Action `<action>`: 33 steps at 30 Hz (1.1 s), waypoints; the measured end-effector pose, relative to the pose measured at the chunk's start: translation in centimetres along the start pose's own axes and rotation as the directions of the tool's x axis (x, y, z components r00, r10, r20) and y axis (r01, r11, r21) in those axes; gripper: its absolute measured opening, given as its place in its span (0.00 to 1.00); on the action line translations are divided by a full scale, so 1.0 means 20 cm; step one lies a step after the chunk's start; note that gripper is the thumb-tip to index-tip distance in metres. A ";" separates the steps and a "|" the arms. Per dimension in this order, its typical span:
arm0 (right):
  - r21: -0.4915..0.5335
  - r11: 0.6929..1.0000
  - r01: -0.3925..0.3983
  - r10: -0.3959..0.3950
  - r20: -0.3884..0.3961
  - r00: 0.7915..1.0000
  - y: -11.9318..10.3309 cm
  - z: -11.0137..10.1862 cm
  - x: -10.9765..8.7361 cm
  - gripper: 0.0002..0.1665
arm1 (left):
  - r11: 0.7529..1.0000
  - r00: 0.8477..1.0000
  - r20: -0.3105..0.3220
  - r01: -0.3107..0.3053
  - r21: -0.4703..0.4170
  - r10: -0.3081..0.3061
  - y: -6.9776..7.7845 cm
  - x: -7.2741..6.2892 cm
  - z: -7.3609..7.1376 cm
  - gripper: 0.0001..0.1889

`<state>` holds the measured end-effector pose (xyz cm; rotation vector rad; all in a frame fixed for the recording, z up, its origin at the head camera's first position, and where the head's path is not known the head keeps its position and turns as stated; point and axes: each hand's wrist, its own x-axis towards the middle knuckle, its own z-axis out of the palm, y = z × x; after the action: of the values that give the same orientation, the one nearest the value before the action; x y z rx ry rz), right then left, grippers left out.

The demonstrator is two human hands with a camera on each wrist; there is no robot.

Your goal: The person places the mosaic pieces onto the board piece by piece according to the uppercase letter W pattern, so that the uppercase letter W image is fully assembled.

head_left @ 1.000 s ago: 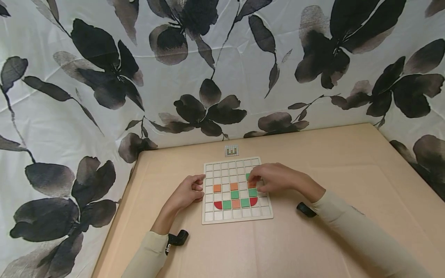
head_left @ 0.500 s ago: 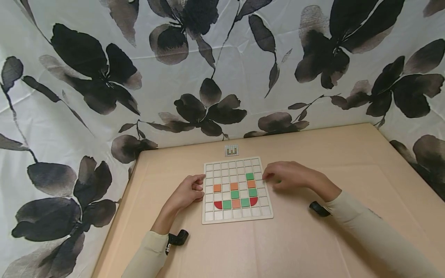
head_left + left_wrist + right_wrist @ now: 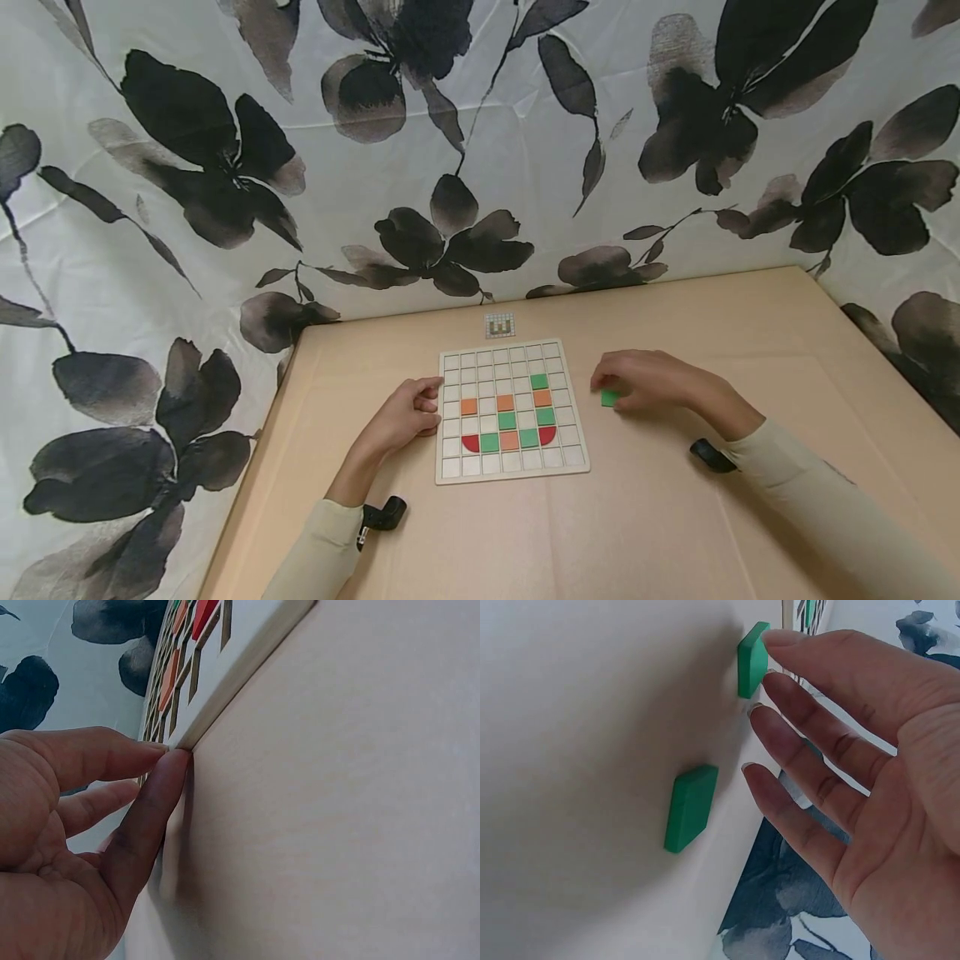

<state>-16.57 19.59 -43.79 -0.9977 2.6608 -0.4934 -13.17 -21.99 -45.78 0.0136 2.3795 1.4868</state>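
My left hand (image 3: 397, 419) rests at the left edge of a pale grid board (image 3: 457, 471); thumb and forefinger touch its side, as the left wrist view shows close up. Green squares, orange squares (image 3: 468, 406) and two red rounded pieces (image 3: 547, 434) sit in the board's cells. Right of the board my right hand (image 3: 637, 380) is low over the table, by a green square tile (image 3: 609, 399). In the right wrist view its thumb and forefinger are right at one green tile (image 3: 753, 664), fingers loosely bent. A second green tile (image 3: 691, 810) lies below the fingertips.
A small pattern card (image 3: 499, 325) lies behind the board on the light wooden table (image 3: 480, 542). White cloth (image 3: 570, 167) with dark flowers hangs behind and to the sides. A black wrist camera (image 3: 385, 512) is worn on each arm.
My right hand has moved off the board to the right, over the table. A green square and an orange square it covered now show in the board. The left hand has not moved.
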 end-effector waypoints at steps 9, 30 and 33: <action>-0.001 1.000 0.002 -0.002 -0.019 1.000 0.02 0.00 -0.03 0.17 | 1.000 1.000 -0.005 0.008 -0.001 -0.008 0.00 0.00 0.01 0.36; -0.012 1.000 0.011 -0.011 -0.021 1.000 0.04 0.00 -0.02 0.14 | 1.000 1.000 -0.008 0.016 -0.003 -0.016 0.02 0.00 0.01 0.36; -0.010 1.000 0.021 -0.021 -0.014 1.000 0.04 0.00 -0.01 0.14 | 1.000 1.000 -0.006 0.018 -0.004 -0.018 0.01 0.00 0.01 0.36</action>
<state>-16.87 20.21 -44.05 -1.0293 2.6706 -0.4943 -13.15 -21.73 -45.60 -0.0137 2.3749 1.4859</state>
